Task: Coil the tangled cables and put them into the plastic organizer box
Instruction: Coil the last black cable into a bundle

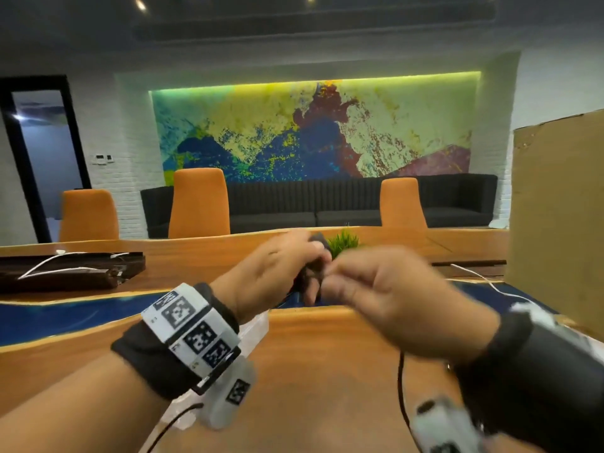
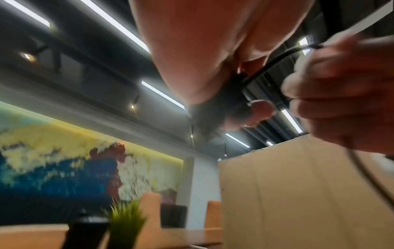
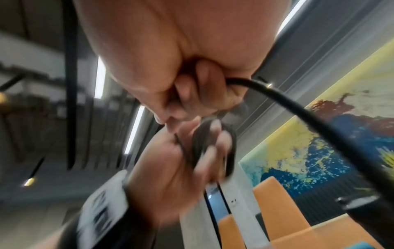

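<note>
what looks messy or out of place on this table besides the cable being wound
Loose white cables lie uncoiled: one across the dark tray at the left, another trailing over the table's blue strip near the cardboard box. The black cable held by both hands still dangles unwound. Nothing looks damaged or spilled.

Head camera looked forward, slightly down over tabletop (image 1: 327, 371) toward mural (image 1: 313, 129). Wrist cameras sat close under palms, tilted up, seemingly ceilingward; all shared mural.

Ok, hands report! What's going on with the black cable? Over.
Left hand grips black cable coil. Right hand pinches the loose strand, feeding it. Nothing in the way.
</note>
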A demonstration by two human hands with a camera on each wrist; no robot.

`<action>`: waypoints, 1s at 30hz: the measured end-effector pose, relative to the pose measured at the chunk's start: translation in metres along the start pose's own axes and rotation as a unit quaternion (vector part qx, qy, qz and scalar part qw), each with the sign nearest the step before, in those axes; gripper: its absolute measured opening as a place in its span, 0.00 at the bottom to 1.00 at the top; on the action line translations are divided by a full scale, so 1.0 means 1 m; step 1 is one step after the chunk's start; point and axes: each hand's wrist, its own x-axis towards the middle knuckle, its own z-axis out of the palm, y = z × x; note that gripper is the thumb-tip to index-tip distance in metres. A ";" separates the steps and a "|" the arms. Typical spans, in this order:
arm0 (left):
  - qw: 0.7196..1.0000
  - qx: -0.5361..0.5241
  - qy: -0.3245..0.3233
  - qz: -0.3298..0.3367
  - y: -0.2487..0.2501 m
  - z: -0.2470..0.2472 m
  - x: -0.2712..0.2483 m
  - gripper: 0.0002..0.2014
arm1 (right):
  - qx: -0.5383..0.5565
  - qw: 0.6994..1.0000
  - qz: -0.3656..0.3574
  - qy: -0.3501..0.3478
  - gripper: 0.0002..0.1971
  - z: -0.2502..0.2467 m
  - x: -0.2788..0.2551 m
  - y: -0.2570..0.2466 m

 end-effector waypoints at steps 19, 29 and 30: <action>0.899 -0.424 0.094 -0.060 0.011 -0.013 0.018 0.15 | 0.060 0.986 0.153 -0.006 0.09 0.024 0.008 0.059; 0.968 -0.219 -0.014 -0.121 -0.010 0.016 0.010 0.18 | 0.321 0.941 0.099 0.048 0.11 0.011 0.024 0.046; 0.971 -0.206 -0.002 -0.123 -0.012 0.015 0.012 0.18 | 0.322 0.939 0.105 0.066 0.10 0.014 0.025 0.048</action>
